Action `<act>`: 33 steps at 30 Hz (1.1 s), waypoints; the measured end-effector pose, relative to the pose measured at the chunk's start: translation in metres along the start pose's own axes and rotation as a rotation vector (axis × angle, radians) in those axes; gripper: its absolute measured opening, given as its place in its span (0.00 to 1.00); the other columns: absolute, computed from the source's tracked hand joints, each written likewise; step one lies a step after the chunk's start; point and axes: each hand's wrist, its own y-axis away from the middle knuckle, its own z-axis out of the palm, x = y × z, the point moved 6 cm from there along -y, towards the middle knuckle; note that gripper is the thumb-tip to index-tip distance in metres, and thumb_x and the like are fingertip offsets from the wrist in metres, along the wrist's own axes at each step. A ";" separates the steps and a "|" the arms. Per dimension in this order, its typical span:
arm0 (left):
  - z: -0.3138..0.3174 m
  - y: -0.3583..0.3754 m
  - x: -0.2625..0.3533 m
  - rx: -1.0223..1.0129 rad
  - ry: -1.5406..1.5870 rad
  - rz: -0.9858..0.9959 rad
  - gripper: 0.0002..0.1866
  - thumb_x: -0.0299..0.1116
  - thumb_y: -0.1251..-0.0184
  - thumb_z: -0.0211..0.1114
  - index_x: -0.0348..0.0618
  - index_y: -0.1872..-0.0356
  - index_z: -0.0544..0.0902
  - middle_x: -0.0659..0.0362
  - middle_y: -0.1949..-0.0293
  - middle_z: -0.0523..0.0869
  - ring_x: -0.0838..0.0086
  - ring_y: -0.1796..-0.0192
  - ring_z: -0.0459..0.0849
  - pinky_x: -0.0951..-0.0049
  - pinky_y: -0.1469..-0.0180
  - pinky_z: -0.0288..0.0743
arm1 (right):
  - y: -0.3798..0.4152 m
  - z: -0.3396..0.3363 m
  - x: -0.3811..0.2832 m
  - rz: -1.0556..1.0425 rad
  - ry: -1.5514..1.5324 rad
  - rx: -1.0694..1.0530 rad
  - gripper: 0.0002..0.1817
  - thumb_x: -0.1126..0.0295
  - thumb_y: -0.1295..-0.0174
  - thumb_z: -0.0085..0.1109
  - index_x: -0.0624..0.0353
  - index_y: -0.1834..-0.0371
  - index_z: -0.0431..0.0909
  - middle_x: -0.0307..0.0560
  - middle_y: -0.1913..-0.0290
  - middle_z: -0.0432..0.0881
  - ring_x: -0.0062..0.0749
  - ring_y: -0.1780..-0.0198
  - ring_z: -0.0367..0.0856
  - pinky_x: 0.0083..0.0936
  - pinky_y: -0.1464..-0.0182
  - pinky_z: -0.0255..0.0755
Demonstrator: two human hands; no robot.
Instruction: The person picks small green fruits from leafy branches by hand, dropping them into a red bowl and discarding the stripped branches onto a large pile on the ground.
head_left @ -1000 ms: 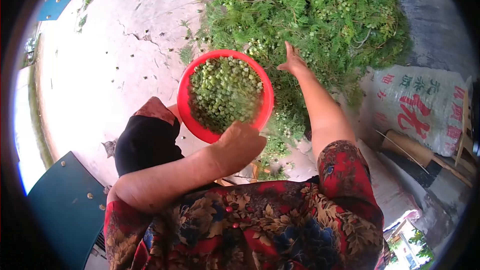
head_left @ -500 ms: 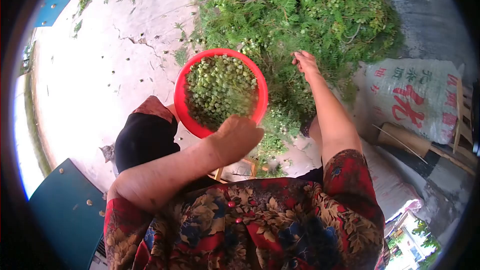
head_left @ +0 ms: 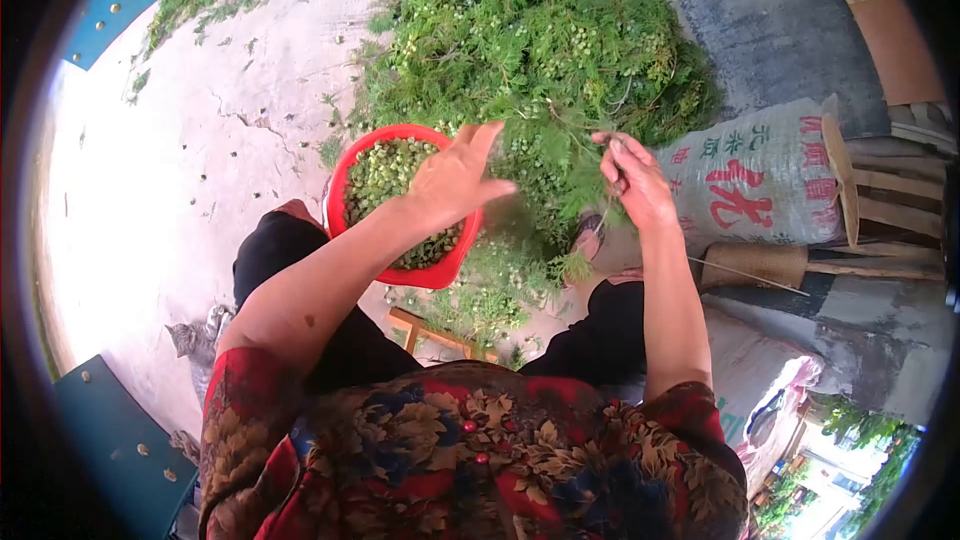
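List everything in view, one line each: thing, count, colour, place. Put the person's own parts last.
basin: one, red, on the person's lap, filled with small green pods.
heap of cut branches: one, green with pale pods, on the concrete ahead.
sprig: one, green, pinched in the right hand.
printed sack: one, grey-white with red and green characters, right of the heap.
wooden stool frame: one, tan, between the knees.
metal door: one, blue, studded, top left.
cat: one, grey, by the left knee.
left hand: open, over the basin.
right hand: fingers closed on the sprig.

The white woven sack (head_left: 765, 175) bears red Chinese characters, the largest probably "化"; the rest unreadable.
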 end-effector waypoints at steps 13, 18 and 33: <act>0.031 -0.037 0.003 -0.062 0.165 0.239 0.19 0.46 0.33 0.54 0.37 0.70 0.77 0.48 0.73 0.77 0.55 0.68 0.78 0.61 0.64 0.71 | 0.018 0.007 0.031 0.070 0.587 -0.209 0.25 0.60 0.44 0.62 0.57 0.44 0.71 0.38 0.68 0.76 0.17 0.69 0.71 0.15 0.66 0.65; 0.050 -0.030 0.008 -0.181 0.088 0.375 0.19 0.45 0.31 0.51 0.37 0.69 0.76 0.47 0.71 0.79 0.52 0.67 0.78 0.58 0.63 0.71 | 0.013 0.045 0.006 -0.157 1.080 -0.257 0.35 0.57 0.51 0.68 0.56 0.39 0.67 0.42 0.56 0.78 0.29 0.59 0.76 0.26 0.53 0.70; 0.022 -0.033 -0.043 -0.211 0.686 -0.274 0.15 0.42 0.32 0.55 0.41 0.57 0.79 0.63 0.63 0.82 0.82 0.60 0.78 0.81 0.61 0.72 | -0.011 0.027 0.047 0.108 -0.043 0.119 0.15 0.55 0.38 0.58 0.58 0.63 0.74 0.35 0.81 0.71 0.20 0.78 0.69 0.19 0.69 0.64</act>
